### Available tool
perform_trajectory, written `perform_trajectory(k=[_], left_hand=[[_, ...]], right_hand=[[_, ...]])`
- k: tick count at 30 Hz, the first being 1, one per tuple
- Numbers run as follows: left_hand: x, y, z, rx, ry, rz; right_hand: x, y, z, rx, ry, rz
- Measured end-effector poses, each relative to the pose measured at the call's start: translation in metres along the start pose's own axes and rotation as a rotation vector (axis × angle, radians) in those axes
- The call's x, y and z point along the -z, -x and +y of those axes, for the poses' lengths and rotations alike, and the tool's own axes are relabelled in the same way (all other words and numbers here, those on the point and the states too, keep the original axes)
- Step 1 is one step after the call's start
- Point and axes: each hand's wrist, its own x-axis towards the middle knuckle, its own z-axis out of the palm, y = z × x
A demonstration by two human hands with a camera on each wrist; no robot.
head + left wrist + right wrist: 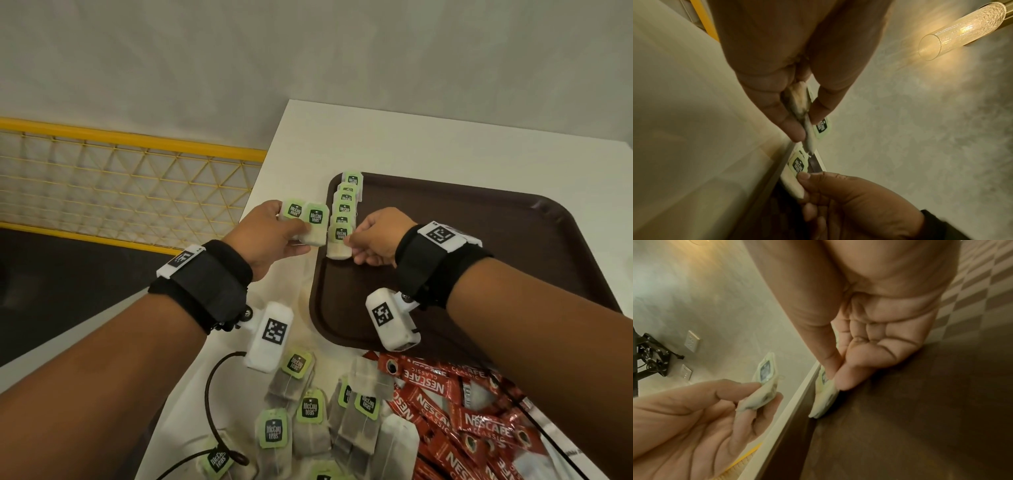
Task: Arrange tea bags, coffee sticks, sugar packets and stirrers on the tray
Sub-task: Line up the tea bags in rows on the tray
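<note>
Tea bags (343, 209) overlap along tray (479, 246) edge; our right hand (375, 240) pinches newest bag (339, 241), left hand (270, 236) grips spares (306, 221). Careless release could shove row askew.

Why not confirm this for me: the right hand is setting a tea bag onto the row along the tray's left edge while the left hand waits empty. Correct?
Not quite. The left hand is not empty: it holds two tea bags, as the head view shows. The rest stands: the right hand pinches a tea bag at the row on the tray.
</note>
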Motion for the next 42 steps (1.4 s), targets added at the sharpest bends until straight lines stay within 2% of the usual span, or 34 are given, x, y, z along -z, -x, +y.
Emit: perform_trajectory(k=[3,5,7,10,13,17,22,25,32,38,42], left_hand=[[0.000,-0.002,-0.001,0.000,-0.100,0.016],[-0.001,-0.003,-0.001,-0.005,-0.126,0.010],[-0.003,-0.003,0.000,-0.014,-0.121,0.001],[-0.009,-0.004,0.002,-0.024,-0.080,0.003],[-0.017,-0.002,0.003,-0.030,-0.048,-0.011],[-0.018,-0.002,0.002,-0.008,-0.034,-0.032],[-0.009,0.000,0.012,0.037,0.133,0.061],[-0.003,0.005,0.012,0.098,0.207,0.019],[-0.007,0.016,0.007,0.150,0.150,-0.065],[-0.013,0.019,0.001,0.088,0.161,0.040],[-0.013,0.021,0.000,0.034,0.008,0.065]], right_hand=[[0.002,-0.001,0.001,0.012,0.075,0.010],[0.006,-0.002,0.002,0.077,0.144,0.059],[0.010,0.000,0.001,0.162,0.065,0.100],[0.011,0.008,-0.001,0.256,-0.181,0.020],[0.009,0.011,0.001,0.315,-0.139,0.004],[0.007,0.009,0.009,0.285,-0.173,0.040],[0.008,0.009,0.019,0.191,-0.127,-0.004],[0.005,0.008,0.021,0.140,-0.101,-0.023],[-0.003,0.007,0.017,0.077,-0.012,0.005],[-0.003,0.012,0.013,0.063,0.077,-0.004],[-0.002,0.014,0.013,0.069,0.087,0.010]])
